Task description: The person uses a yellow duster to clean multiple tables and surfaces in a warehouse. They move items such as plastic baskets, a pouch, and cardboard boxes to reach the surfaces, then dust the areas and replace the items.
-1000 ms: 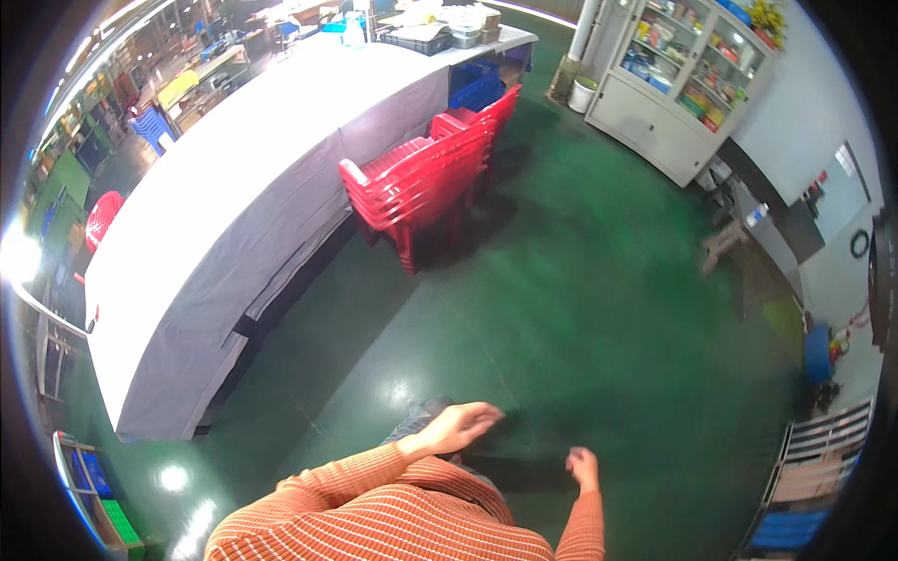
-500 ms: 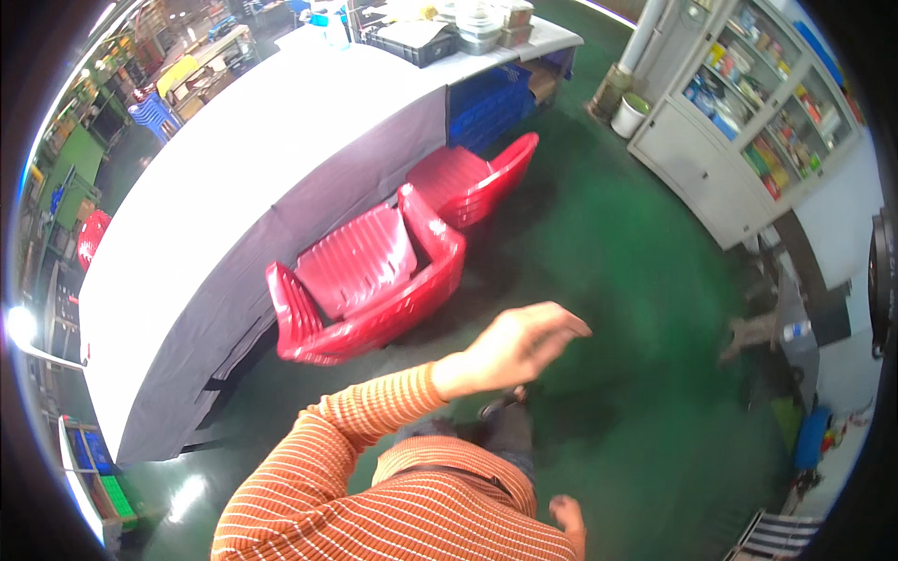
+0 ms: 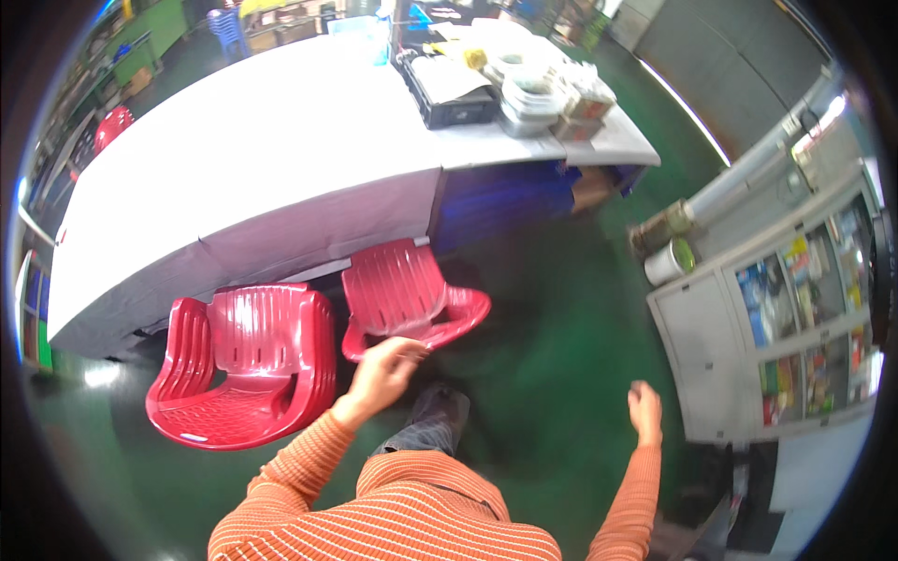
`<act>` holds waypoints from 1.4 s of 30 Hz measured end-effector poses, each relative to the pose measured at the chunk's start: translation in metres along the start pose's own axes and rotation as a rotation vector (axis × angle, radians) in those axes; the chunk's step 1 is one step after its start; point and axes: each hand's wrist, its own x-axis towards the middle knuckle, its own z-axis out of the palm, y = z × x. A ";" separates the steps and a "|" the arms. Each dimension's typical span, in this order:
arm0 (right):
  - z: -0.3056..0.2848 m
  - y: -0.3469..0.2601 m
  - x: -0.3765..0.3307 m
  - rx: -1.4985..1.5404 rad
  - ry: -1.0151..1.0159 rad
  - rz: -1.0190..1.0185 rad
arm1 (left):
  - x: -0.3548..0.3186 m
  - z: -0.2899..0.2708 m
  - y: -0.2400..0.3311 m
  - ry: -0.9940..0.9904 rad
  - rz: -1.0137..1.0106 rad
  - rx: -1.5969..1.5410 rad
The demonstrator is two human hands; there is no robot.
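My left hand (image 3: 382, 376) is in front of me with fingers loosely curled and nothing seen in them. In the picture it overlaps the front edge of a red plastic armchair (image 3: 393, 280); I cannot tell whether it touches. To its left stands a stack of red plastic armchairs (image 3: 257, 332). My right hand (image 3: 644, 411) hangs out to the right over the green floor, its fingers closed in a loose fist, holding nothing visible. A glass-fronted cabinet (image 3: 697, 355) is the nearest thing to it.
A long white-covered table (image 3: 253, 140) with a dark skirt runs behind the chairs. On its far end are a black crate (image 3: 458, 110), plastic tubs (image 3: 528, 103) and small boxes (image 3: 578, 126). A white bucket (image 3: 664, 266) stands beside the cabinet near a pipe (image 3: 748, 159).
My view has turned right, and the chairs now sit further left. My left hand has come lower and nearer the single chair. My right arm has swung out to the right.
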 end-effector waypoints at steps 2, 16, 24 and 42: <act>-0.023 -0.074 0.122 0.052 0.085 -0.188 | 0.041 -0.012 -0.011 0.217 -0.051 0.091; 0.047 -0.367 0.428 -0.119 -0.672 -1.106 | 0.223 0.092 0.025 0.540 -0.179 0.154; 0.026 -0.583 0.690 0.299 -0.222 -0.972 | 0.220 0.070 -0.002 1.163 -0.451 0.440; 0.136 -0.719 0.855 -0.101 -0.430 -0.461 | 0.413 0.129 -0.008 1.010 -0.731 0.536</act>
